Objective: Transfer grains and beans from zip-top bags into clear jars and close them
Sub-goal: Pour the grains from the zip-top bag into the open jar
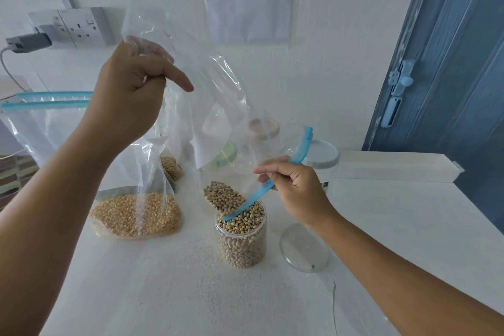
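Left hand: my left hand (pixel 131 84) pinches the bottom of the clear zip-top bag (pixel 207 84), held high and upended.
Right hand: my right hand (pixel 296 185) curls around the bag's blue zip strip (pixel 275 177) beside the jar.
Beans: black-eyed beans (pixel 223 196) sit at the bag's mouth, over the jar.
Jar: the clear jar (pixel 242 237) stands open on the white table (pixel 381 226), nearly full.
Lid: a clear lid (pixel 304 248) lies just right of it.
Left side: a bag of yellow grains (pixel 136 215) lies flat.

bright, even light | soft shadows | wide-angle edge warp | sharp
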